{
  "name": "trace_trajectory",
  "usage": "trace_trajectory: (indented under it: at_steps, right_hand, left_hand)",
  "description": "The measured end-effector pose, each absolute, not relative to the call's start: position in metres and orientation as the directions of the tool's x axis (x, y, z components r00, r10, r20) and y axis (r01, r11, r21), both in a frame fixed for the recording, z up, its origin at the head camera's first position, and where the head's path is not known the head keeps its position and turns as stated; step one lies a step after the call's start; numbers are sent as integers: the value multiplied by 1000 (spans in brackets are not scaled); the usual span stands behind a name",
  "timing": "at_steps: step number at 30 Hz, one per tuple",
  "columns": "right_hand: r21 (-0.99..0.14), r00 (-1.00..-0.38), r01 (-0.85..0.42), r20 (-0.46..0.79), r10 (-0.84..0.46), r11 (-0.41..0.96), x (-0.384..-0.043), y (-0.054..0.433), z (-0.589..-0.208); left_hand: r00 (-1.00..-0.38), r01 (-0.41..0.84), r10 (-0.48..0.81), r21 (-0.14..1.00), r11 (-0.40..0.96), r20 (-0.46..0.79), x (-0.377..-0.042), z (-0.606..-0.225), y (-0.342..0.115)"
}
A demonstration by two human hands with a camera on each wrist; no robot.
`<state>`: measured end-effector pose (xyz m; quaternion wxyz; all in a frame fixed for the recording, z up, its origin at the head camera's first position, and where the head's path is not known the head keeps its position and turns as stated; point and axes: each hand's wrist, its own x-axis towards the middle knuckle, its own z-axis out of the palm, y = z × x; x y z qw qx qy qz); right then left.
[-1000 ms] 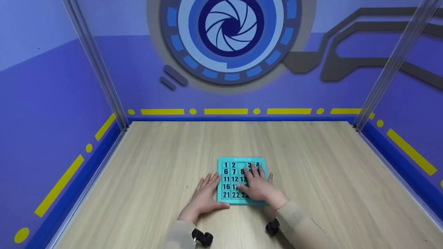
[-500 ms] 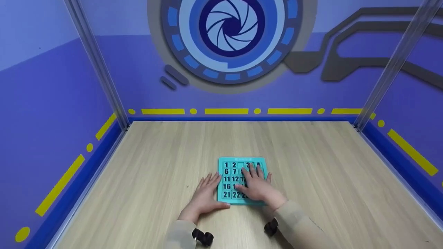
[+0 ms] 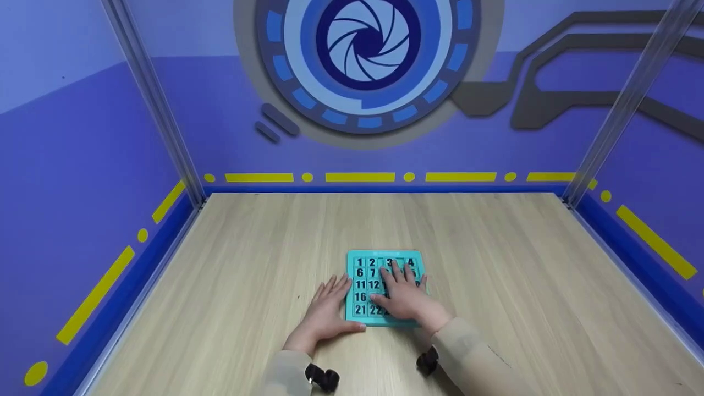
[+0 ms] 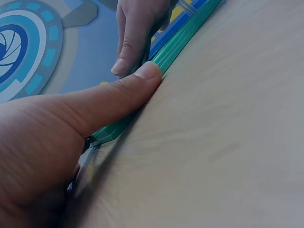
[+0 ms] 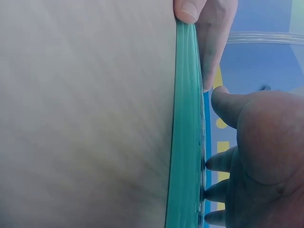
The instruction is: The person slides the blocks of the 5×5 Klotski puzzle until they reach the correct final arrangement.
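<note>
A turquoise number slide puzzle (image 3: 367, 285) lies flat on the table, with black numbers on its tiles. My left hand (image 3: 325, 316) steadies its near left corner: straight fingers lie along the left side, and the thumb (image 4: 123, 92) presses against the near edge. Over the puzzle's right half my right hand (image 3: 408, 298) spreads its fingers, which touch the tiles from above. One fingertip is on the tile marked 3 (image 3: 389, 262), in the top row between narrow gaps. Tile 4 (image 3: 411, 262) shows at the upper right. Several middle and lower right tiles are hidden beneath the right hand.
The light wooden table (image 3: 264, 247) surrounds the puzzle. Blue panels (image 3: 352, 159) with yellow marks rise behind it and at both sides, and metal posts (image 3: 159, 110) stand at the back corners. A small black device (image 3: 322, 378) is strapped to each wrist.
My right hand has shifted slightly to the left over the puzzle. Tile 3 has slid left with it, narrowing the gap beside tile 2. The left hand has stayed in place.
</note>
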<state>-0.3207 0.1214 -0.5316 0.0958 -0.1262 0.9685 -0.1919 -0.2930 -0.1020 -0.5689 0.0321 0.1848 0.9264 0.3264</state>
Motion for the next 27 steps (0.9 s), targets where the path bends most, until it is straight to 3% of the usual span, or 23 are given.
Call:
trace_trajectory:
  at_steps: [27]
  right_hand:
    - [-389,-950,-220,-122,-286,895,-320,116,-534]
  left_hand:
    - [-931,318,361,614,723,58,-294,-569,-101]
